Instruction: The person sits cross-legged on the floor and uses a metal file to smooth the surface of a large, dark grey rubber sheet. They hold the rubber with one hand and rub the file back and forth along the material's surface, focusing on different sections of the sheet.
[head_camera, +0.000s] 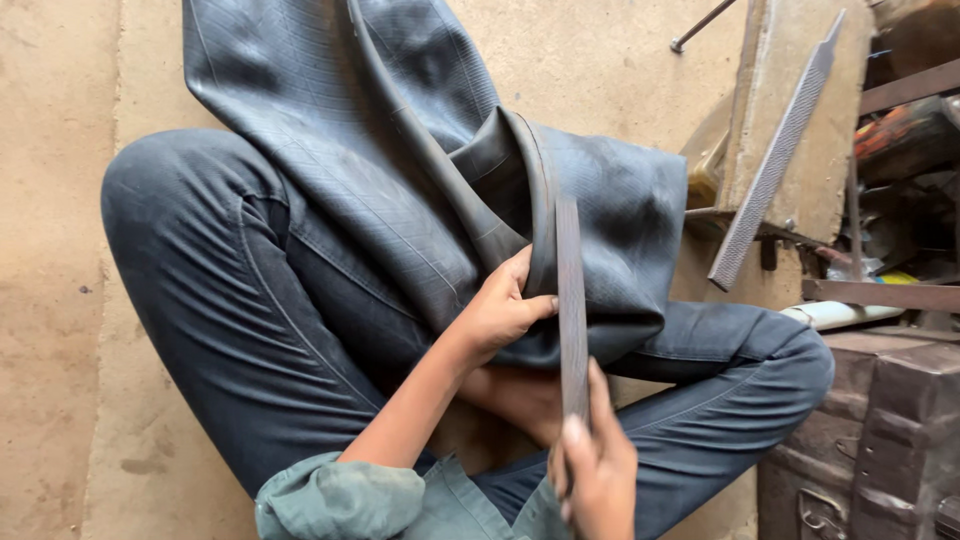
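Seated cross-legged on the floor (60, 300), a person pins a black rubber inner tube (400, 150) across the lap with the left hand (500, 310) while the right hand (595, 470) grips a flat file (571, 300), whose edge could slip and nick the nearby fingers.

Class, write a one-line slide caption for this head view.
Seated cross-legged, left hand grips a black rubber inner tube while right hand holds a flat file against it.
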